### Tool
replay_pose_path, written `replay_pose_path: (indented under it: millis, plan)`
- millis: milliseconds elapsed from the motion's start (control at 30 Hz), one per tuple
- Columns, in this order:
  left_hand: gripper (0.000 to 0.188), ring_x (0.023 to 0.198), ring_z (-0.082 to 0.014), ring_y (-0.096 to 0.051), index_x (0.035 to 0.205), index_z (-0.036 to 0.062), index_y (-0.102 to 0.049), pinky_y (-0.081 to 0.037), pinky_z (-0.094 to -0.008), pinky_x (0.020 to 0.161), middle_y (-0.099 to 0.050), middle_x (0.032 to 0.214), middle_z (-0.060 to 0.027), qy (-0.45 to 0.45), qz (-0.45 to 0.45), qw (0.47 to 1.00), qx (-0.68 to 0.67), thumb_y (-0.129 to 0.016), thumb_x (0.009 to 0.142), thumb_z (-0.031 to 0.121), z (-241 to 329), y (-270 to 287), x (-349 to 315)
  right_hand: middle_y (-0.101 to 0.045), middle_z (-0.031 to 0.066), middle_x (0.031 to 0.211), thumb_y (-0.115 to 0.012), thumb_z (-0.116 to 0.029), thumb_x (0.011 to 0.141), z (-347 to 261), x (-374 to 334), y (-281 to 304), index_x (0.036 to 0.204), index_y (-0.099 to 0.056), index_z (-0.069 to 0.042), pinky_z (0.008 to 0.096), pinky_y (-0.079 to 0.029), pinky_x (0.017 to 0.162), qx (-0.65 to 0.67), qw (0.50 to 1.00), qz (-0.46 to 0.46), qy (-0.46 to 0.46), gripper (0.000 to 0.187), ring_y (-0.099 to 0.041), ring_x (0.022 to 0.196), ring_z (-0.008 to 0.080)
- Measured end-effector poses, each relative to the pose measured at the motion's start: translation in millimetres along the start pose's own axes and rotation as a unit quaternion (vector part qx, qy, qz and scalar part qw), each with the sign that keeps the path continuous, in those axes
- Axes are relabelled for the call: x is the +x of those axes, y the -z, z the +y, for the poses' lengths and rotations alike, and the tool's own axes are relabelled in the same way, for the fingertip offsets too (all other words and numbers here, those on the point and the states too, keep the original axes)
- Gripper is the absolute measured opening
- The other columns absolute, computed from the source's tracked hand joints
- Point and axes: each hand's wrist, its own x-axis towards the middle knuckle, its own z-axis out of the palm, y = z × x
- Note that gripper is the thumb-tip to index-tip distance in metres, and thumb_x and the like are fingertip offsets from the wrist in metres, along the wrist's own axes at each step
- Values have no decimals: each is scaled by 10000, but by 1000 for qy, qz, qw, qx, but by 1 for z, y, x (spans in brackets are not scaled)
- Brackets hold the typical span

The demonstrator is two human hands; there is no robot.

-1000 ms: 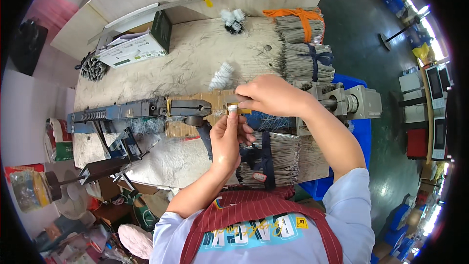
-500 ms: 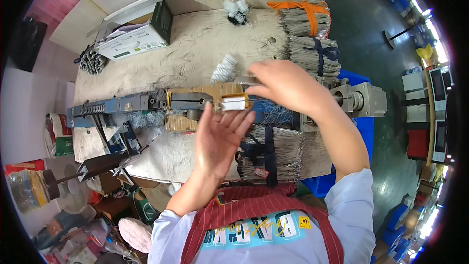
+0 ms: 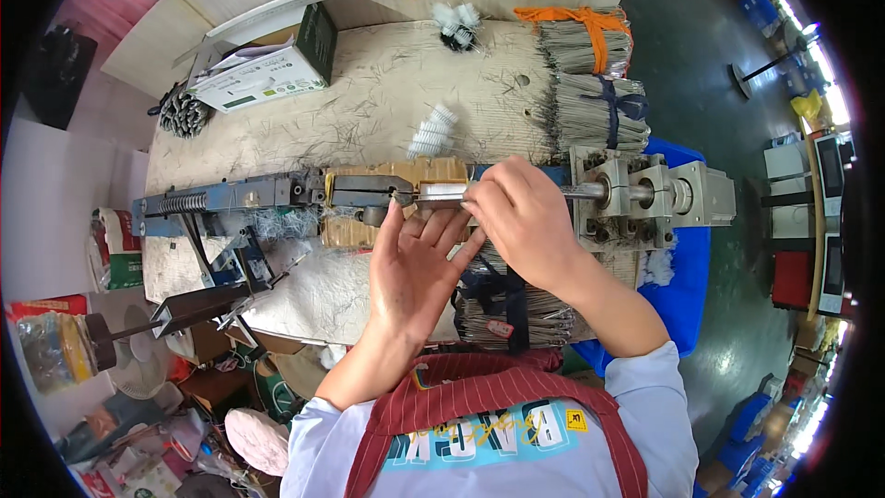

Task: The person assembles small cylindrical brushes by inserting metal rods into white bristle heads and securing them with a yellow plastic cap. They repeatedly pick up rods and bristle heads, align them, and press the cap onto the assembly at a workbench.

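My left hand point(image 3: 410, 263) is palm up, its fingers stretched out beneath a small white block of filaments point(image 3: 442, 189) at the middle of the bench machine. Its thumb rises beside the tip of the dark metal jaws point(image 3: 371, 190). My right hand point(image 3: 525, 221) is closed in a pinch at the block's right end. A narrow flat metal piece point(image 3: 441, 199) runs from those fingertips along the block's near edge; its far end is close to the jaws. The right fingers partly cover the piece and the machine behind them.
A steel shaft in bearing blocks point(image 3: 618, 192) lies to the right. Tied wire bundles point(image 3: 599, 111) are at the back right, another bundle point(image 3: 516, 309) near me. White brushes point(image 3: 433, 132) and a carton point(image 3: 267, 74) stand behind the machine. A blue bin point(image 3: 682, 314) sits beside the bench.
My right hand has come down and toward me, bringing the flat metal piece from above the machine to the white block. My left hand stays nearly in place.
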Motion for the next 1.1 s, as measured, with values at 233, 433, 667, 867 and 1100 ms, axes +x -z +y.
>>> replay_pose_path:
  millis: [233, 433, 667, 867, 1100]
  plan:
    - [664, 1380, -294, -327, 1397, -21, -336, -269, -483, 1155, -351, 1464, -194, -13, 4, 998, 60, -407, 986, 497, 0, -1, 0, -636, 85, 725, -662, -33, 785, -13, 1, 24, 1005, -590, -9, 344, -506, 549, 8, 998, -31, -58, 233, -648, 629, 248]
    - [677, 1374, -293, -342, 1397, -28, -338, -278, -442, 1145, -365, 1459, -195, -11, 3, 994, 111, -402, 987, 506, 6, -4, -5, -593, 64, 663, -638, -61, 729, -31, 6, 27, 1141, -590, 47, 306, -499, 509, -109, 987, -115, 13, 429, -625, 565, 199]
    - [520, 1344, -287, -391, 1358, -37, -372, -320, -435, 1124, -427, 1409, -186, -8, -14, 989, 146, -421, 1015, 351, 1, -3, -5, -598, 72, 694, -636, -70, 702, -24, 8, 30, 1124, -595, 51, 310, -498, 512, -147, 982, -116, 35, 441, -627, 583, 199]
    - [527, 1351, -279, -386, 1384, -93, -274, -348, -414, 1117, -387, 1413, -208, -7, 4, 982, 190, -507, 985, 162, -31, 10, 12, -643, 132, 795, -606, -33, 785, -23, 2, 44, 1123, -558, 43, 336, -517, 557, -74, 993, -86, -24, 350, -667, 695, 245]
    - [471, 1228, -310, -531, 1351, -117, -356, -430, -448, 1047, -522, 1303, -255, 26, -29, 940, 340, -467, 1009, 187, -16, 39, -40, -582, 207, 998, -566, 34, 817, -23, -31, 50, 1183, -457, 37, 379, -510, 721, 287, 881, -262, -271, 381, -631, 837, 341]
